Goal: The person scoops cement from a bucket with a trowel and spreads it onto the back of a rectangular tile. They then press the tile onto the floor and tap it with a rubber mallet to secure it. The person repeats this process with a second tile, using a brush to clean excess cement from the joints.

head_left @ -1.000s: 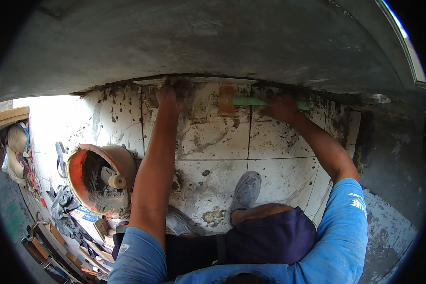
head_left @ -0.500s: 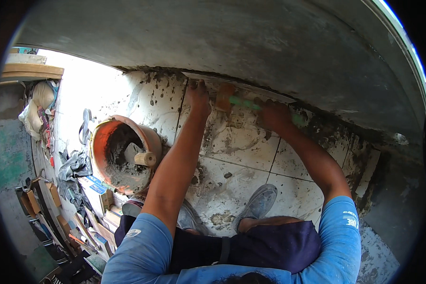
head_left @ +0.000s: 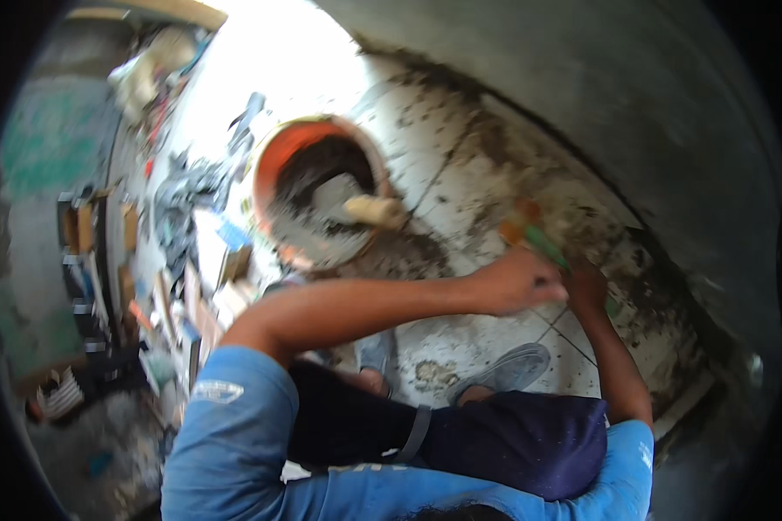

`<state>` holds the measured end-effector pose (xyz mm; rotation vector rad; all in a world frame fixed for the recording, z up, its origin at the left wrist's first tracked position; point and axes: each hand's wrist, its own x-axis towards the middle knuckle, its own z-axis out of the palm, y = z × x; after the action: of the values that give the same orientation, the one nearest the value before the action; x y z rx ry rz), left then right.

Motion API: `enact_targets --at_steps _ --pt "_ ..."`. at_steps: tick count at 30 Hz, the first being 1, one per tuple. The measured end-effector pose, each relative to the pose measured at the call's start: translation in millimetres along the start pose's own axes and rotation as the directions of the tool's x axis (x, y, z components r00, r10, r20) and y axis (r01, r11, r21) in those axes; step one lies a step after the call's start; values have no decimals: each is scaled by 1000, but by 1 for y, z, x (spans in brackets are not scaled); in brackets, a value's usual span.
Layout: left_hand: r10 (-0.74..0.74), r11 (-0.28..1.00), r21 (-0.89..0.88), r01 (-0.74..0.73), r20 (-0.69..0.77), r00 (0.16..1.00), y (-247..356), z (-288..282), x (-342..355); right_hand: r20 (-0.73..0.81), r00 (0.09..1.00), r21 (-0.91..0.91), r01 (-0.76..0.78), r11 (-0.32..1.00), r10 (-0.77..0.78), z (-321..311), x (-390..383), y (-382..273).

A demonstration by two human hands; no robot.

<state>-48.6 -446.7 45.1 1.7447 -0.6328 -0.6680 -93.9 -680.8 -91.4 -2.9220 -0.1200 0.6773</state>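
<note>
Orange bucket (head_left: 318, 187) of grey mortar stands on the spattered tile floor (head_left: 460, 187), a trowel handle (head_left: 374, 210) inside. Right of it, the left hand (head_left: 517, 282) and right hand (head_left: 586, 286) meet, fingers curled around a green-handled tool (head_left: 543, 246) near the wall (head_left: 599, 95).
</note>
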Motion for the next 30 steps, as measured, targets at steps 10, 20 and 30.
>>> enact_targets --at_steps 10,20,30 --pt "-586 740 -15 672 -505 634 128 -229 -289 -6 990 190 138 972 -140 69 -102 -43" --pt "-595 137 -787 601 -551 -585 -55 -108 -622 -18 1000 141 -2 990 4 26 -97 -50" --pt "-821 334 -942 45 -314 -478 -152 -109 -714 -139 989 102 -30 994 44 -2 -85 -34"
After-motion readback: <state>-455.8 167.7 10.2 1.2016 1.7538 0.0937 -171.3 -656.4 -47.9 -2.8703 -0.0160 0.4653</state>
